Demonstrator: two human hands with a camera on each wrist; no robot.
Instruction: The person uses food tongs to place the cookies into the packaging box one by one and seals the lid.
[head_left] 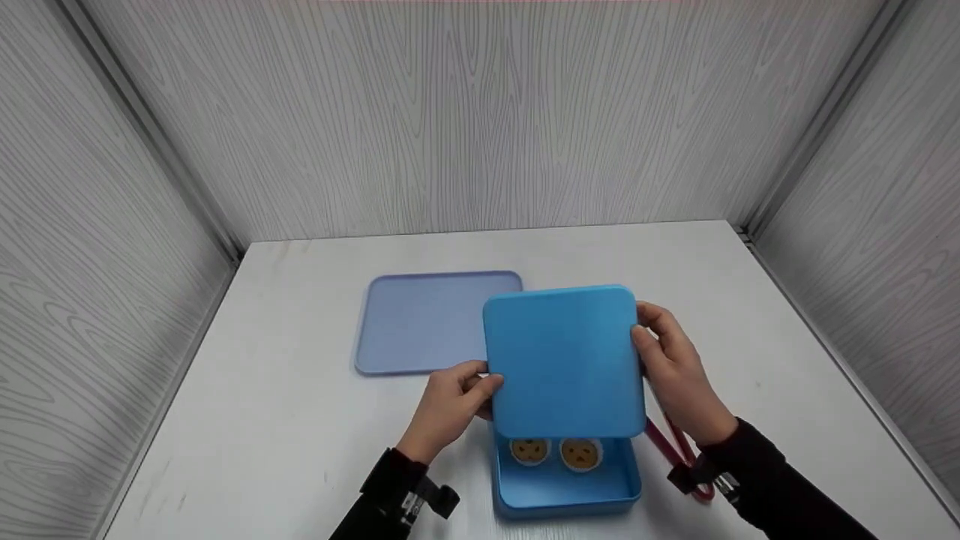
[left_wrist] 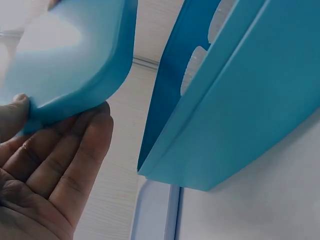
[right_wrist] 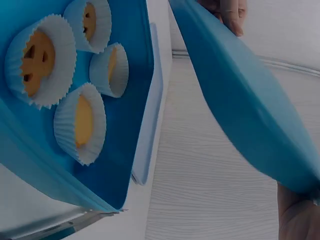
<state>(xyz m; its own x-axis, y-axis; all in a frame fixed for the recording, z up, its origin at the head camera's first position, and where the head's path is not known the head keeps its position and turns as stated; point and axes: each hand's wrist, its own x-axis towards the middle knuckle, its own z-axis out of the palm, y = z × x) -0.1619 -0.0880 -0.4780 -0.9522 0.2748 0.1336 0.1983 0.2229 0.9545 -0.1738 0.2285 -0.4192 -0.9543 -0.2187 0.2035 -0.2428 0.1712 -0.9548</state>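
Observation:
A blue lid [head_left: 562, 360] is held up over a blue box [head_left: 570, 491] by both hands. At its left edge, my left hand [head_left: 450, 405] pinches the lid between thumb and fingers. My right hand [head_left: 675, 375] grips the opposite edge, thumb on top. The lid is tilted and apart from the box, covering its far part in the head view. Inside the box stand several white paper cups [right_wrist: 82, 125] with brown and yellow cookie-like pieces; a brown piece [head_left: 580, 454] shows face-like holes.
A pale blue-purple tray [head_left: 420, 322] lies behind and to the left, partly behind the lid. Right of the box is a red tool with two long arms [head_left: 661, 444], partly hidden by the right wrist. Grey wood-grain panels [head_left: 480, 120] enclose the white table [head_left: 285, 420].

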